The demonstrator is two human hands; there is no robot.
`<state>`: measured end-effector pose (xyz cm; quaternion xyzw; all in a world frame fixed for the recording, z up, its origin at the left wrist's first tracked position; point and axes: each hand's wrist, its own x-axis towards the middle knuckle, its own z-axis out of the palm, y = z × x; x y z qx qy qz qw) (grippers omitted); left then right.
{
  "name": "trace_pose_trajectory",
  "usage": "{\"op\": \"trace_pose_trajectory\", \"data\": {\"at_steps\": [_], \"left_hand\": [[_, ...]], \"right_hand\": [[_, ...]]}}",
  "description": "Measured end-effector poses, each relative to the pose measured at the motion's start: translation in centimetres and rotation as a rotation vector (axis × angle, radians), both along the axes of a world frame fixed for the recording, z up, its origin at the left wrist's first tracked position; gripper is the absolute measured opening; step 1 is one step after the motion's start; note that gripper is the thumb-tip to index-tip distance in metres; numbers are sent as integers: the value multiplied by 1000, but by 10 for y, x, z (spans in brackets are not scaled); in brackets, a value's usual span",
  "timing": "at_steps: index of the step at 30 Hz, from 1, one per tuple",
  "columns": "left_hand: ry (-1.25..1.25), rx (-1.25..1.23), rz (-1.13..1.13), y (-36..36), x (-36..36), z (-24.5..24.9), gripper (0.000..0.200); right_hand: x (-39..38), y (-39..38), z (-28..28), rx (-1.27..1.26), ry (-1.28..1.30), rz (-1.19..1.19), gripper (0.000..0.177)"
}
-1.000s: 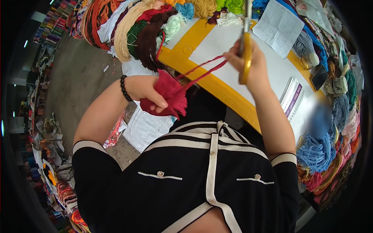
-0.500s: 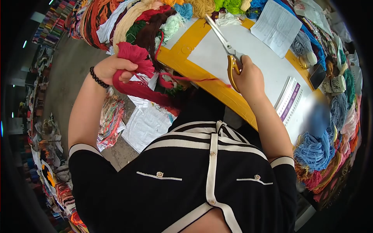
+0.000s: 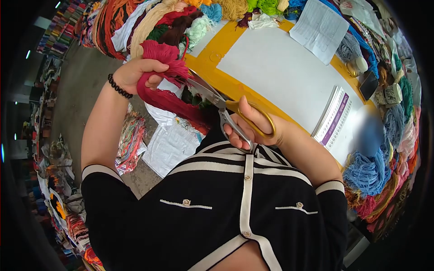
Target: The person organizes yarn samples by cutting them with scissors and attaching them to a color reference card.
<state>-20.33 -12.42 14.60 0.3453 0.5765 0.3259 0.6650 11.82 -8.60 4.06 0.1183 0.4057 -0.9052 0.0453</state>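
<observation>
Bunched in my left hand (image 3: 142,77) is a skein of crimson thread (image 3: 169,101); its fanned end sticks out above the fist and the rest hangs down toward my lap. My right hand (image 3: 257,124) grips scissors (image 3: 219,101) by their handles, one gold and one showing silver. The handles are spread apart, and the blades point up and left at the frayed thread ends beside my left fingers. Blade tips overlap the crimson strands in this view. Below the skein, white plastic wrapping (image 3: 169,147) lies on the floor.
A white table with yellow edging (image 3: 266,67) stands ahead. On it are a paper sheet (image 3: 318,31), a spiral calendar (image 3: 334,117), a phone (image 3: 368,86) and a jar (image 3: 358,67). Heaped yarn (image 3: 366,174) borders the table, and a multicoloured bundle (image 3: 131,140) rests on the floor.
My right hand has swung the scissors down and left from over the table to the crimson thread, opening them. My left hand has shifted slightly right. The loose strand stretching toward my right hand no longer shows.
</observation>
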Motion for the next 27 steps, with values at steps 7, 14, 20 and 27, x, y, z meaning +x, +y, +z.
{"op": "trace_pose_trajectory", "data": {"at_steps": [7, 14, 20, 27], "left_hand": [[5, 98, -13, -6, 23, 12, 8], [-380, 299, 346, -2, -14, 51, 12], [-288, 651, 457, 26, -74, 102, 11], [-386, 708, 17, 47, -64, 168, 14]], "right_hand": [[24, 14, -7, 205, -24, -351, 57], [189, 80, -18, 1001, -1103, -902, 55], [319, 68, -49, 1254, -1918, -853, 49], [317, 58, -54, 1388, -1954, -550, 50]]}}
